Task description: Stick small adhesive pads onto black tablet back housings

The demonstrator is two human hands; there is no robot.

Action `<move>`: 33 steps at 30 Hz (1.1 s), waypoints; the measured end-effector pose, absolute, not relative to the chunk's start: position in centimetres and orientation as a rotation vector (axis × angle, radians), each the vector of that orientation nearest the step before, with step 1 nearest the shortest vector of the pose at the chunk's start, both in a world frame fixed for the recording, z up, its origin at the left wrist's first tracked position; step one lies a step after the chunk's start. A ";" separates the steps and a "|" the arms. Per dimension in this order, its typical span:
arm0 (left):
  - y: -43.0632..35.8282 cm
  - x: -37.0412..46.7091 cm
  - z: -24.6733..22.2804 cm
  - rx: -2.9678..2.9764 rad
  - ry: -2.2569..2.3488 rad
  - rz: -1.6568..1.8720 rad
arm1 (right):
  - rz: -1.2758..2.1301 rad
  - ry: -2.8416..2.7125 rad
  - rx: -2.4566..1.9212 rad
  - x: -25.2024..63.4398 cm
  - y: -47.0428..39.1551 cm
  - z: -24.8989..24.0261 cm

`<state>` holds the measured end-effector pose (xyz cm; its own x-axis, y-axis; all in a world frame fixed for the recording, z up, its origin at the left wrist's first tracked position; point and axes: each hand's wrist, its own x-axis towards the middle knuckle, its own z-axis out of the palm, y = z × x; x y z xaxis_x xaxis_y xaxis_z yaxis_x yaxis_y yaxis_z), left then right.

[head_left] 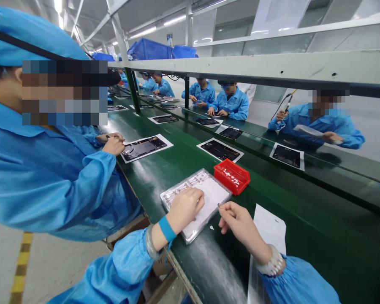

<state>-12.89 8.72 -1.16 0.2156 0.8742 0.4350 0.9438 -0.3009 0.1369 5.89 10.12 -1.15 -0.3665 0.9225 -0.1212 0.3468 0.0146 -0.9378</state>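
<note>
My left hand (186, 207), with a blue wrist strap, rests over a clear plastic tray (213, 190) lined with white. Its fingers are curled and closed, and what they may hold is hidden. In rows along the tray's far left side lie several small parts with thin leads (185, 188). Just off the tray's right edge, my right hand (239, 223) pinches a small dark piece (219, 205) between thumb and forefinger. A tiny white bit (212, 227) lies on the green bench below the right fingertips.
A red bin (232, 176) with small white pieces touches the tray's far corner. White sheets (269, 228) lie by my right forearm. Dark device panels (220, 150) on white paper line the green bench (183, 156). At left, a co-worker's hands (114, 144) work on another panel.
</note>
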 end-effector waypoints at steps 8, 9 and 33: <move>10.6 -15.8 0.2 -2.435 -1.658 -0.425 | 1.233 -1.948 -1.419 9.2 9.5 -2.0; 10.0 -15.6 0.5 -2.439 -1.652 -0.423 | 1.229 -1.961 -1.438 9.3 9.3 -2.0; 2.8 -6.5 -5.7 -2.498 -1.557 -0.035 | 0.619 -2.367 -1.700 8.5 11.1 -2.4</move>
